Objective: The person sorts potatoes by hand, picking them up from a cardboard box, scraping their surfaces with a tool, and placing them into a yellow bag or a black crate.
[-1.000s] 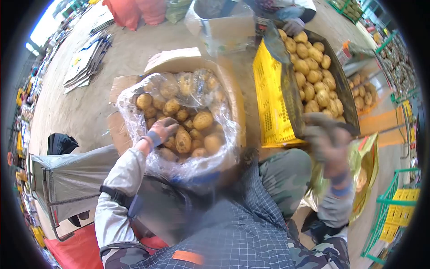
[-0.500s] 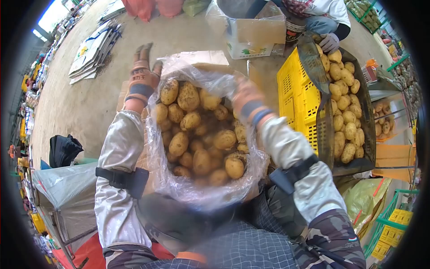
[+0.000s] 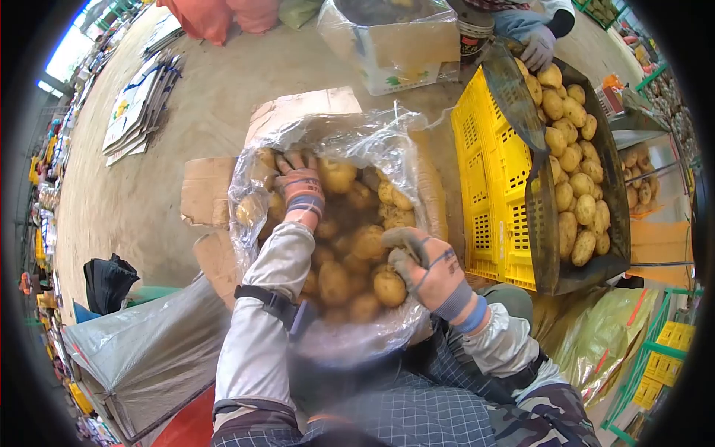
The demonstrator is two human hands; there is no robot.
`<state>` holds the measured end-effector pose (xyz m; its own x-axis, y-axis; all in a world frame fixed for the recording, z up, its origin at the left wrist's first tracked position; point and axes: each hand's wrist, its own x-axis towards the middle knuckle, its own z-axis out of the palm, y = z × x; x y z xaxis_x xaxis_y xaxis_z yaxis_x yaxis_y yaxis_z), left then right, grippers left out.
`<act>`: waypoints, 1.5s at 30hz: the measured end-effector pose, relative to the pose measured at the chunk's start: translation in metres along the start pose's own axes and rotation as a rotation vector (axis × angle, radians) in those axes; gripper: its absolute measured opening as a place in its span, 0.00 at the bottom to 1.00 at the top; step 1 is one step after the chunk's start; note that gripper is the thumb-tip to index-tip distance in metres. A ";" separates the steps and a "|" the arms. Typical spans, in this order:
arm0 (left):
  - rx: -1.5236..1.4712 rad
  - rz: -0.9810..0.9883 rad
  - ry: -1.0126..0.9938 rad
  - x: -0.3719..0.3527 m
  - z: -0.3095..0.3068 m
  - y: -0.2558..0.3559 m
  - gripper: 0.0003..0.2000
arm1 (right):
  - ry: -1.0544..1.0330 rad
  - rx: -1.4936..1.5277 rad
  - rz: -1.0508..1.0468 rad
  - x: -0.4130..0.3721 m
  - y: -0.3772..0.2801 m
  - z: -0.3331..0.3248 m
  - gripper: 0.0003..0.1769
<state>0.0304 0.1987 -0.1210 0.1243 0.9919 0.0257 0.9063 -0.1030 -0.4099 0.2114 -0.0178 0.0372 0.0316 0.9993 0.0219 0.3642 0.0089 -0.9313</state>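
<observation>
In front of me stands a cardboard box (image 3: 205,192) lined with a clear plastic bag (image 3: 372,127) and filled with potatoes (image 3: 369,242). My left hand (image 3: 299,182), in an orange glove, reaches inside near the far left corner. Its fingers are spread over the potatoes there. Above the box's right side, my right hand (image 3: 436,272) has its gloved fingers curled inward, close to a potato (image 3: 389,286) and the liner's edge. Whether those fingers pinch anything cannot be made out. Part of the potato heap looks blurred.
A yellow crate (image 3: 488,164) stands on the right beside a dark-lined container of potatoes (image 3: 581,179). A co-worker's gloved hand (image 3: 538,48) is at its far end. Ahead is another lined box (image 3: 402,56); flattened cartons (image 3: 141,108) lie on the floor to the left.
My left hand has moved from the box's far left edge onto the potatoes inside. My right hand has come nearer along the right side, and its fingers are curled. The plastic liner's far edge has shifted.
</observation>
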 end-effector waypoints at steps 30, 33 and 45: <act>-1.933 0.334 -0.454 -0.209 -0.130 -0.115 0.46 | -0.273 0.345 0.386 -0.010 -0.001 0.028 0.21; -2.148 0.240 -0.682 -0.210 -0.121 -0.125 0.44 | -0.219 0.231 0.098 -0.006 0.008 0.033 0.21; -2.167 0.092 -0.832 -0.219 -0.126 -0.113 0.40 | -0.233 -0.788 -0.077 -0.005 0.025 0.045 0.23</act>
<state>-0.0487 -0.0159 0.0345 0.5526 0.7289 -0.4041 -0.0721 0.5249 0.8481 0.1784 -0.0205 -0.0027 -0.1824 0.9799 -0.0809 0.9065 0.1357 -0.3997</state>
